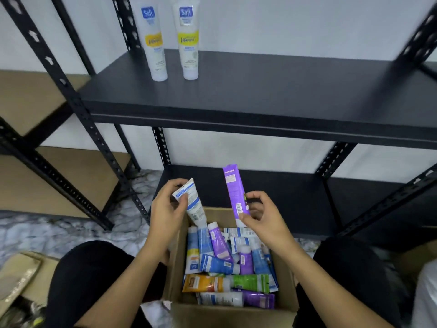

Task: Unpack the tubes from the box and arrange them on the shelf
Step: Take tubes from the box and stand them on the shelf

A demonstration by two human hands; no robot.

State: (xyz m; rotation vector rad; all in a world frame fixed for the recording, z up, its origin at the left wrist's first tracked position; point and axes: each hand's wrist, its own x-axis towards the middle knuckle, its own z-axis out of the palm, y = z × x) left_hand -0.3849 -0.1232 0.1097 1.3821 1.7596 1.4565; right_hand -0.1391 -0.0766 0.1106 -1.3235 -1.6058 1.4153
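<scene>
Left hand (169, 204): thumb and fingers curled round the crimped end of a white-and-blue tube (194, 204), cap tilted down toward the box. Right hand (260, 215): pinching the lower part of a purple tube (235, 192), held near upright, crimp on top, its cap end hidden behind the fingers. Both raised just above the open cardboard box (175, 263), between two dark-trousered knees. Inside the box: a loose heap of tubes (224, 266), blue, purple, orange, green, white, lying crossed over one another; count hard to make out, labels mostly blurred. Up on the black shelf (260, 91), toward the left: two white tubes (173, 39) with yellow bands, standing cap-down side by side, tops cut off by the frame edge. Below, marbled grey floor (59, 230); at far left, possibly flattened cardboard (21, 273), partly out of view. Behind the rack, a plain white wall (283, 24).
</scene>
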